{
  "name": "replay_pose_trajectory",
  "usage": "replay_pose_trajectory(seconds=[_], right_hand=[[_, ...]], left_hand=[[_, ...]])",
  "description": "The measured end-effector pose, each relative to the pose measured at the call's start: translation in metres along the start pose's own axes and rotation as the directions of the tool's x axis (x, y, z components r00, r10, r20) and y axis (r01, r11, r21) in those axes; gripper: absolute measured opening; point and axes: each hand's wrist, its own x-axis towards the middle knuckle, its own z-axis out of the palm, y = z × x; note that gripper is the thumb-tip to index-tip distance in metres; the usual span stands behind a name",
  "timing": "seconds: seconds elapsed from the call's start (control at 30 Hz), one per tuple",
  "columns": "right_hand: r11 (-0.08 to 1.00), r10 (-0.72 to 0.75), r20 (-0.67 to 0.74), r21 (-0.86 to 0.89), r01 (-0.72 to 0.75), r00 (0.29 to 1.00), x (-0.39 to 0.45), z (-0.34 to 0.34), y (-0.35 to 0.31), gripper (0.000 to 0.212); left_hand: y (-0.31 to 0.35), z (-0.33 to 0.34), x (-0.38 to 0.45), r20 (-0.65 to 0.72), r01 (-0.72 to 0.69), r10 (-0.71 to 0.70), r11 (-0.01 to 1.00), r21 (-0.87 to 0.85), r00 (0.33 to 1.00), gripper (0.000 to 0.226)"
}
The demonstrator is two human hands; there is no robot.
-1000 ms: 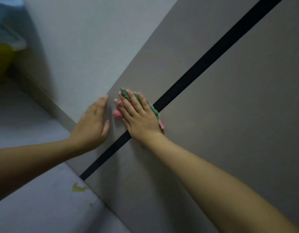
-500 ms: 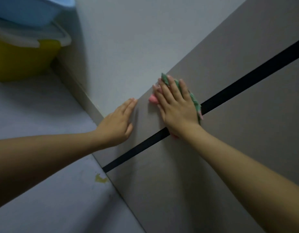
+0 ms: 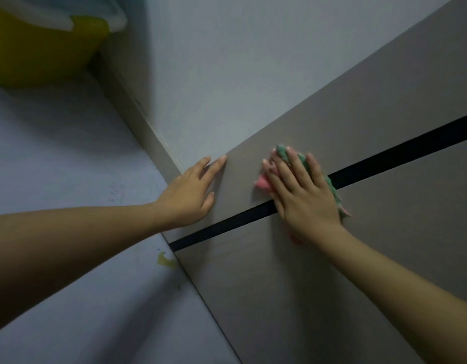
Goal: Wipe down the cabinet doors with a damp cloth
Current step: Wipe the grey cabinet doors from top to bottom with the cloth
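Observation:
Two grey cabinet doors (image 3: 371, 122) fill the right of the head view, split by a black gap (image 3: 385, 158). My right hand (image 3: 303, 193) lies flat on a green and pink cloth (image 3: 264, 183), pressing it against the doors right over the gap. Most of the cloth is hidden under the palm; only its edges show. My left hand (image 3: 191, 191) rests flat with fingers spread on the upper door's edge, holding nothing.
A pale wall (image 3: 227, 61) meets the cabinet at the upper middle. A yellow tub (image 3: 38, 48) with a white lid stands at the top left on the pale floor (image 3: 69, 153). A scrap of yellow tape (image 3: 165, 261) sticks to the floor by the cabinet corner.
The view has swung, so the hands and gap sit further right and the yellow tub shows more. My right hand with the cloth stays over the gap. My left hand stays flat on the door.

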Motion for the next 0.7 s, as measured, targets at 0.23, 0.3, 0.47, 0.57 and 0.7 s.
replay_pose_trajectory(seconds=[0.23,0.3,0.47,0.57,0.7], right_hand=[[0.956,-0.272,0.062,-0.100,0.277,0.960,0.004,0.048,-0.094,0.059],[0.946,-0.315,0.109,-0.038,0.321,0.943,-0.028,0.053,-0.096,0.061],[0.958,-0.283,0.050,0.068,0.279,0.958,-0.063,0.043,-0.067,0.068],[0.956,-0.271,0.007,0.122,0.268,0.962,-0.036,0.045,-0.078,0.062],[0.943,-0.332,0.009,0.008,0.332,0.943,-0.002,0.064,-0.132,0.060]], left_hand=[[-0.030,0.018,0.015,-0.006,-0.120,0.121,0.990,0.075,0.993,0.088],[-0.033,0.022,0.014,-0.031,-0.140,0.142,0.988,0.059,0.989,0.083],[-0.041,0.017,0.016,-0.057,-0.176,0.178,0.984,0.026,0.982,0.076],[-0.045,0.015,0.019,-0.098,-0.121,0.116,0.992,-0.043,0.988,0.078],[-0.056,0.018,0.030,-0.059,-0.067,0.061,0.991,-0.115,0.996,0.077]])
